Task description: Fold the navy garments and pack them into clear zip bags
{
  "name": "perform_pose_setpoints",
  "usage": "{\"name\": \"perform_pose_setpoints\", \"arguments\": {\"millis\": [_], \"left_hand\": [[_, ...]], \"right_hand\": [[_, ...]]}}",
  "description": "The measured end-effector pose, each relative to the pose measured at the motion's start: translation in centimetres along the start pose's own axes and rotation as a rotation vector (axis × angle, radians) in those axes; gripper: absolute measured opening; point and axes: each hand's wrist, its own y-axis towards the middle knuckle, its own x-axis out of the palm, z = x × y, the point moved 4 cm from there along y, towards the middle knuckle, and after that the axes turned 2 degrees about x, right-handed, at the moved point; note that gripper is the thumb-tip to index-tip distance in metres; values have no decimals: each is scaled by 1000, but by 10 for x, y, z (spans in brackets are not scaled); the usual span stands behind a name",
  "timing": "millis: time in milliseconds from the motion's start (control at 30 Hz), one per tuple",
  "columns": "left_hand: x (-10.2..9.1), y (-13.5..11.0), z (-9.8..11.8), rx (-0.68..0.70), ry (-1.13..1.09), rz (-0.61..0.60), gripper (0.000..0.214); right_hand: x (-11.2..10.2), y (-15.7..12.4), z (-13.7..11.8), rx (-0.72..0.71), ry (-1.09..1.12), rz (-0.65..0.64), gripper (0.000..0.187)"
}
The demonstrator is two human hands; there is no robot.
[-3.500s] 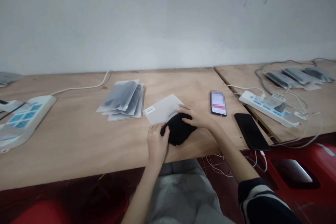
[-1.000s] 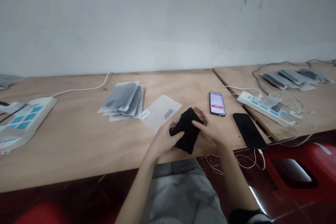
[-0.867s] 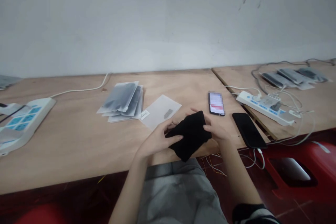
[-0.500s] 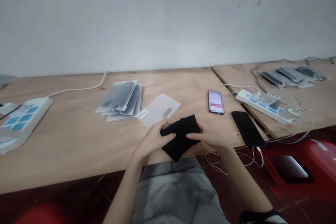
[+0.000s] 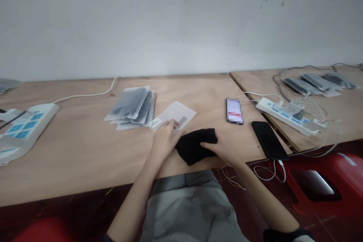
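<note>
Here's the black cloth (image 5: 195, 146) by the surface's (image 5: 99, 155) front edge, my right hand (image 5: 224, 148) with its grip closed on the right side, thumb on top, fingers hidden. My left hand (image 5: 165, 136) curls over the translucent bag (image 5: 176, 110) just behind, and I can't tell whether that grip pinches anything. I'd call this step steadying cloth while reaching for bag, the next move wanting a sure pinch, clear of the stacked bags (image 5: 129, 103) farther left.

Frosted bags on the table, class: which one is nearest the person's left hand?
The pale bag with a label at its left corner, partly hidden by the left hand. The stacked bags left of it look dark inside.
</note>
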Motion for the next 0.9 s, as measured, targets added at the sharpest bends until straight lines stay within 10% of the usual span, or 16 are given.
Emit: {"name": "perform_pose_setpoints", "arguments": {"millis": [167, 533, 900], "left_hand": [[20, 18, -3, 9, 340, -32, 29], [22, 6, -6, -17, 274, -25, 21], [36, -4, -6, 160, 140, 110, 35]], "right_hand": [[3, -7, 9, 44, -5, 76, 41], [0, -18, 19, 172, 395, 368, 57], [21, -19, 14, 159, 590, 389, 55]]}}
